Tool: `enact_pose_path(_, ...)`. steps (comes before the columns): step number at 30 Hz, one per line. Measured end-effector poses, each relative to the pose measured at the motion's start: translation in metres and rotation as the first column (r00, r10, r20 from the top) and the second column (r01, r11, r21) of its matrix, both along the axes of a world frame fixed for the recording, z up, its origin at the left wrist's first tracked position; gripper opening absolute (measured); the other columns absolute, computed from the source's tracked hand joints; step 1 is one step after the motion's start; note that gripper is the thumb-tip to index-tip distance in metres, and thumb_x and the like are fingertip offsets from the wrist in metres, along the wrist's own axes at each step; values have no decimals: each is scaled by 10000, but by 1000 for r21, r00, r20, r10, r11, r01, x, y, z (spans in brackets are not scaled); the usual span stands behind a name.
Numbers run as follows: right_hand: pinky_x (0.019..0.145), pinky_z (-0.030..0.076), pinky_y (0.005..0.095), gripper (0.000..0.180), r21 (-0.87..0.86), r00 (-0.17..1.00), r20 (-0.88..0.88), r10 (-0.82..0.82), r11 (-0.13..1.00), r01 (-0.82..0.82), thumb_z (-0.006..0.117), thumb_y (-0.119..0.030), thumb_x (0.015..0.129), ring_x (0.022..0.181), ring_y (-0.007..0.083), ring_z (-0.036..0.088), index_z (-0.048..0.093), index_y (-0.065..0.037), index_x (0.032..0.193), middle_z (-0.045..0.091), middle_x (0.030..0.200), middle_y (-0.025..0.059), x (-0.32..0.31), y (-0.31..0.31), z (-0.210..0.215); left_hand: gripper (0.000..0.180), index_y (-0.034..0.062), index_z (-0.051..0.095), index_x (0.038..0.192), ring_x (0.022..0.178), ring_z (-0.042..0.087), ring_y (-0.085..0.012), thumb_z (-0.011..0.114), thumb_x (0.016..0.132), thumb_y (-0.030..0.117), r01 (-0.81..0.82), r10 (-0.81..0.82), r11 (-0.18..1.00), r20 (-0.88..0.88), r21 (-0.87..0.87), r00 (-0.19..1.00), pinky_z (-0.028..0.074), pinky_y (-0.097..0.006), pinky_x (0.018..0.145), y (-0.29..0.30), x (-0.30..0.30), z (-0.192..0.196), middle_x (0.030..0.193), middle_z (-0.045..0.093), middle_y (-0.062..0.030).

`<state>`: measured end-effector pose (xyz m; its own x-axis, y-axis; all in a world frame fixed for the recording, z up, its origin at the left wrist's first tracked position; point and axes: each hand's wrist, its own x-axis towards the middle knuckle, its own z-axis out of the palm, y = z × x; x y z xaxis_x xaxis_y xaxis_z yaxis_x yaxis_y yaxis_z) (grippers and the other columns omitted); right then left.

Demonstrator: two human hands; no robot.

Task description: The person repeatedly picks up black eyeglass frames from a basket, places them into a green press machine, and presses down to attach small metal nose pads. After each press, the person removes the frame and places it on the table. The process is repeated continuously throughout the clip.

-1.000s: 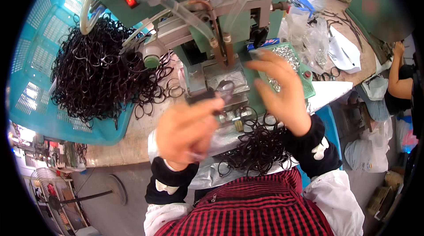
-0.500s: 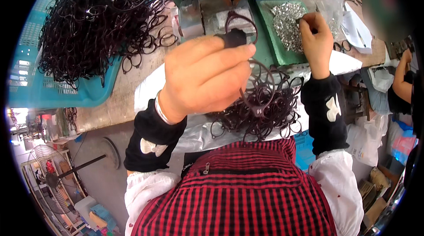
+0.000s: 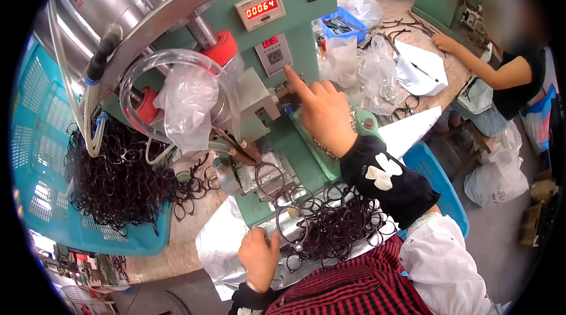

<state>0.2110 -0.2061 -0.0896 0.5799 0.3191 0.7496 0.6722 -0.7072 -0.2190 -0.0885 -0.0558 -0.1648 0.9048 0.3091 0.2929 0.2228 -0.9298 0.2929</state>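
Observation:
My left hand (image 3: 259, 259) is low in front of the green press, its fingers curled and the thumb at the rim of a dark eyeglass frame (image 3: 291, 224). The frame stands tilted, one rim up at the press's working point. The grip is partly hidden, but the hand seems closed on it. My right hand (image 3: 328, 116) reaches up with the index finger stretched to a small control panel (image 3: 275, 55) on the press; the other fingers bend loosely and hold nothing visible. More dark eyeglass frames (image 3: 342, 226) lie piled on silvery sheeting below the press.
A blue-green basket (image 3: 147, 245) heaped with dark frames stands left. The green tray (image 3: 315, 156) is partly behind my right hand. A metal cylinder with hoses (image 3: 127, 5) overhangs the left side. Plastic bags and a blue bin (image 3: 348, 31) lie behind; a co-worker's arm (image 3: 483, 67) rests far right.
The view has swung up to the press. My left hand has lowered with an eyeglass frame. My right hand has left the tray of small metal parts and reached the control panel.

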Motion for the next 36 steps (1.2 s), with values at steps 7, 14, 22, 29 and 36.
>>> enact_pose_path(7,621,471,414,925,-56,1000,4,-31,998,31,647,-46,742,810,282,595,338,-271,1584,604,832,72,6,5,7,144,100,560,808,647,619,-301,684,824,172,71,-48,970,-102,234,994,478,-432,530,-2,15,-11,709,576,-94)
enact_pose_path(14,679,521,461,895,-23,994,-75,81,996,-82,645,-104,743,763,369,654,346,-266,1571,675,789,116,12,14,-4,195,111,564,796,563,628,-285,649,910,245,4,23,972,-113,234,993,481,-416,481,-5,18,-27,653,603,-86)
enact_pose_path(22,786,513,237,192,530,780,-493,386,844,-83,715,-107,890,845,95,669,755,-7,1049,758,937,58,-53,-54,-10,111,39,648,936,703,648,-324,656,933,150,-162,218,924,131,-346,967,499,-395,616,47,-3,25,821,670,-120)
enact_pose_path(29,841,512,264,167,725,592,-472,653,670,-161,700,-19,863,917,142,678,756,4,1018,750,993,74,-88,-27,12,264,53,691,1064,1066,609,-397,674,801,43,91,-90,996,228,8,969,497,-439,902,179,73,12,1134,664,-177)
enact_pose_path(36,828,502,303,433,765,612,-417,672,623,-162,710,-43,797,852,150,654,624,-20,1221,712,867,51,-93,22,33,275,55,695,1056,971,605,-398,594,802,33,-318,325,913,14,254,945,506,-484,803,164,96,-28,1064,652,-175)
